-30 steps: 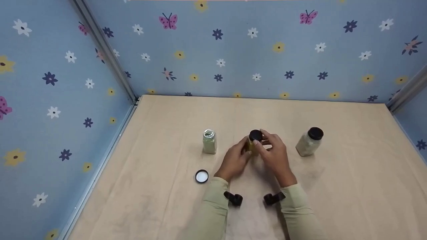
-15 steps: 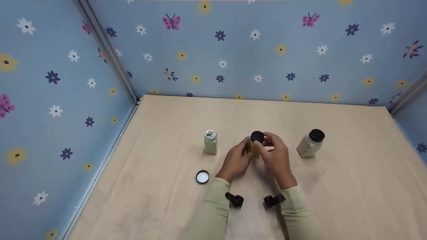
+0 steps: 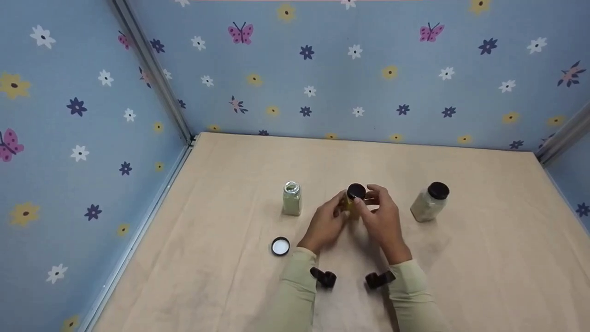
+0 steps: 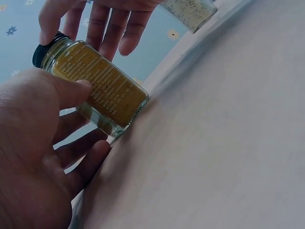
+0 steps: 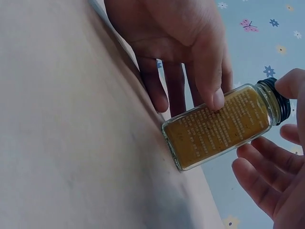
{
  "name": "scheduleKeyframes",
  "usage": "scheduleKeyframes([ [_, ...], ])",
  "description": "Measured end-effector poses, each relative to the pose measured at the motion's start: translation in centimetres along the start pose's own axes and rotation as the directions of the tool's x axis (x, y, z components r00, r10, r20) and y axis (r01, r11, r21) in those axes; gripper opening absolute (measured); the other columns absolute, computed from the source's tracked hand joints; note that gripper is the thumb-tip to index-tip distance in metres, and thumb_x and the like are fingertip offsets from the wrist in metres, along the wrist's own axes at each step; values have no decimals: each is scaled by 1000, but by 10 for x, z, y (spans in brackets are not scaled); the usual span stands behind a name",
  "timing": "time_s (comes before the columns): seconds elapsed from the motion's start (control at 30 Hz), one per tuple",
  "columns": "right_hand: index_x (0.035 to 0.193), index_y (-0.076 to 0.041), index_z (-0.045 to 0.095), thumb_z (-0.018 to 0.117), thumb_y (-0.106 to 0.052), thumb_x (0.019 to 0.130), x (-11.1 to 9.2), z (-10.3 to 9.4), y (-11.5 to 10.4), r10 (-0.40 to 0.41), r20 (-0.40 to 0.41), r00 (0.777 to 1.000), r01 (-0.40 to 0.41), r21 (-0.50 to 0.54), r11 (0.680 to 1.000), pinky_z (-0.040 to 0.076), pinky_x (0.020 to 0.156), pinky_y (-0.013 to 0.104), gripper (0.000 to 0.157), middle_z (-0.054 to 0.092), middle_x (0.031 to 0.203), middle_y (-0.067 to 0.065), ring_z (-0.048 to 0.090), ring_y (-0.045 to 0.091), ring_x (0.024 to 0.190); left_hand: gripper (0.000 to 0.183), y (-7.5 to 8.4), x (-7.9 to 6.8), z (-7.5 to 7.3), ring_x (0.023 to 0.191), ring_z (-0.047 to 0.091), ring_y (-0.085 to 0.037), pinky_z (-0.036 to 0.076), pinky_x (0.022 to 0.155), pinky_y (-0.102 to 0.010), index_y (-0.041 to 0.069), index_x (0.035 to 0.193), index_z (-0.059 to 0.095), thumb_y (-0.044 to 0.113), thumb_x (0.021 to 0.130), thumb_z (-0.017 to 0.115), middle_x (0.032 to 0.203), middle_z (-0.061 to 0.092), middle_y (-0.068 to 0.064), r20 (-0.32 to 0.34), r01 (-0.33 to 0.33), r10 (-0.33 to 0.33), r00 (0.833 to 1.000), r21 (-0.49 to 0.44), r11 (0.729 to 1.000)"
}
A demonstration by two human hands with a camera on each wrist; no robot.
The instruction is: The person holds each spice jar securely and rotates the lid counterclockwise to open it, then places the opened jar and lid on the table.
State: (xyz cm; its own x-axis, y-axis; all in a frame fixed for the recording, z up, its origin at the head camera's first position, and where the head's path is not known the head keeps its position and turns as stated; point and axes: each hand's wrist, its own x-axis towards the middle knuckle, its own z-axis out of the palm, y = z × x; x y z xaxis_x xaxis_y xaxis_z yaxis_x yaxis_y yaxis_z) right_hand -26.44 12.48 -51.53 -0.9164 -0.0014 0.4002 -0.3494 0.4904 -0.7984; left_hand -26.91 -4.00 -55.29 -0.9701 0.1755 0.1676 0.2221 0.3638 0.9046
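A glass spice jar of yellow-brown powder (image 4: 107, 88) with printed text stands between both hands. My left hand (image 3: 324, 222) grips the jar's body, its thumb lying across the printed side in the left wrist view. My right hand (image 3: 383, 220) is at the jar's black screw lid (image 3: 356, 191), with the thumb against the near rim and a fingertip close to the other side in the right wrist view (image 5: 281, 102). The remaining right fingers are spread away from the glass. The lid sits on the jar's mouth.
Left of the hands stands an uncapped glass jar of pale green contents (image 3: 292, 200). Nearer, a loose black lid (image 3: 280, 246) lies with its white inside up. A capped jar of pale contents (image 3: 429, 203) stands to the right. Patterned blue walls (image 3: 322, 69) border the cloth-covered table (image 3: 207, 221).
My right fingers have shifted slightly back from the lid's far edge, while the thumb stays at the rim. The left hand keeps its hold on the jar. The head view has tilted slightly.
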Motion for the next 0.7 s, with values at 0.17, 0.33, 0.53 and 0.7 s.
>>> scheduleKeyframes([
  [0.17,128,-4,58,77,-32,90,3,2,-5,9,-4,1000,-9,1,1000,55,70,39,51,67,108,11,68,25,92,57,1,1,-3,125,54,-9,40,106,-26,16,153,43,9,99,61,145,54,0,-4,-11,11,1000,0,1000],
  [0.33,121,-6,64,78,-32,89,3,4,-3,-31,-32,999,31,-15,999,56,69,37,43,68,105,8,68,23,89,58,1,0,-3,125,54,-8,40,106,-25,16,154,43,11,99,61,145,54,0,4,-1,1,1000,4,1000],
  [0.53,126,-9,66,74,-31,92,0,2,0,-52,-24,998,52,-14,999,57,70,37,41,66,108,7,67,20,92,57,1,0,-2,124,55,-10,41,106,-29,12,153,43,12,99,61,143,56,-3,4,-4,4,1000,28,1000],
  [0.7,131,-5,65,72,-24,94,-1,1,1,-69,-22,997,69,-18,997,57,69,38,42,65,106,11,68,24,91,57,2,0,-1,123,56,-11,43,104,-29,13,153,44,13,99,61,142,57,-3,6,-7,6,1000,37,999],
])
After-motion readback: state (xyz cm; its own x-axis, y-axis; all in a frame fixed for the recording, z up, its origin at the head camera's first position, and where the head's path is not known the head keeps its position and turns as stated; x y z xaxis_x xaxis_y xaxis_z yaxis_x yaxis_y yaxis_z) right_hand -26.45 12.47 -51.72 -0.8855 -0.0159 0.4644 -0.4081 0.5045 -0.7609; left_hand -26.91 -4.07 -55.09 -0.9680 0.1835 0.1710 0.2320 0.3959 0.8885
